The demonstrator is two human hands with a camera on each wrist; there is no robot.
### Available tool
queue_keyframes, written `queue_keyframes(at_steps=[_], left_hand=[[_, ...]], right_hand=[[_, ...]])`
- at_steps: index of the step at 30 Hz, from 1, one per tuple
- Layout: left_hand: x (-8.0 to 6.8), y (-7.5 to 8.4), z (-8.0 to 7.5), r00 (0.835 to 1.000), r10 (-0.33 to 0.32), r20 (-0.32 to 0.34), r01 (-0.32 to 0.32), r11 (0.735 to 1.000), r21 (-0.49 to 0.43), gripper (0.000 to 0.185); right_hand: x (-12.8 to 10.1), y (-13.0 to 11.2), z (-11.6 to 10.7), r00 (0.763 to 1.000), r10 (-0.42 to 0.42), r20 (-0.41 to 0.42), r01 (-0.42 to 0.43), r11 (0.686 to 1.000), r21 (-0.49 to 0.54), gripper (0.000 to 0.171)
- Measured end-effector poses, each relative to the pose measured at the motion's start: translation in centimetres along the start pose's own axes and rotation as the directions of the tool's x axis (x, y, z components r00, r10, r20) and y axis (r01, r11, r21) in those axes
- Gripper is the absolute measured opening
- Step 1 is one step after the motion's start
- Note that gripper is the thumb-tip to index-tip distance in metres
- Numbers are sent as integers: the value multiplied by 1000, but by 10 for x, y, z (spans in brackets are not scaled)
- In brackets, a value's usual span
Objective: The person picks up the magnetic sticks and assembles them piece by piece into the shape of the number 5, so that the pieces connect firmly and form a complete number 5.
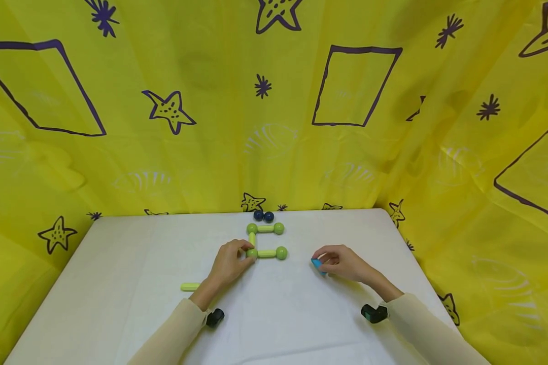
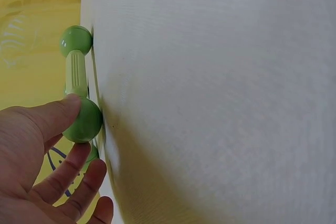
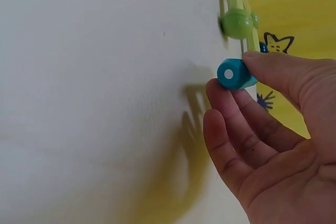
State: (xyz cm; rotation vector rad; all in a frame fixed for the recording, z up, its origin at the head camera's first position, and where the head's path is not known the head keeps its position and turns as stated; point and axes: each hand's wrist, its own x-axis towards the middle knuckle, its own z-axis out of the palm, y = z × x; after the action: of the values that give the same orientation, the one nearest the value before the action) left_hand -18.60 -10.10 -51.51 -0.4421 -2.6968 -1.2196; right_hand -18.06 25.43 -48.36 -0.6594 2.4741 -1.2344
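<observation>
My left hand (image 1: 230, 261) pinches the near-left green ball (image 2: 86, 123) of a C-shaped figure lying on the white table. Light green rods (image 1: 267, 253) and several green balls (image 1: 281, 253) make up this figure, joined end to end, with its mouth facing right. To the right of it, my right hand (image 1: 347, 263) pinches a short blue rod (image 1: 318, 265) between thumb and fingers. A white dot marks the end of the blue rod (image 3: 235, 75) in the right wrist view. Part of the figure's left side is hidden behind my left fingers.
Two dark blue balls (image 1: 263, 217) sit just beyond the figure at the table's back edge. A loose light green rod (image 1: 190, 287) lies left of my left wrist, partly covered by it. Yellow patterned curtain (image 1: 219, 152) surrounds the white table (image 1: 132, 263) at the back and sides.
</observation>
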Motion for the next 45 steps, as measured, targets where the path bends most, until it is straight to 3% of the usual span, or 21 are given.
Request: queue_keyframes(at_steps=[11, 20, 25, 39, 45], left_hand=[[-2, 0, 0, 1000, -4, 3, 4, 1000, -11, 20], [-2, -1, 0, 1000, 8, 4, -8, 1000, -4, 20], [-1, 0, 1, 1000, 0, 6, 0, 1000, -4, 21], [0, -1, 1, 1000, -11, 3, 11, 1000, -7, 20], [0, -1, 0, 1000, 2, 0, -2, 1000, -6, 20]], right_hand=[[19, -12, 32, 1000, 7, 20, -9, 994, 110, 24], [30, -24, 57, 998, 53, -35, -46, 984, 171, 26], [34, -29, 64, 994, 72, -88, -55, 982, 178, 28], [41, -35, 77, 983, 118, -138, -86, 972, 219, 28], [44, -34, 76, 984, 128, -123, -98, 970, 221, 30]])
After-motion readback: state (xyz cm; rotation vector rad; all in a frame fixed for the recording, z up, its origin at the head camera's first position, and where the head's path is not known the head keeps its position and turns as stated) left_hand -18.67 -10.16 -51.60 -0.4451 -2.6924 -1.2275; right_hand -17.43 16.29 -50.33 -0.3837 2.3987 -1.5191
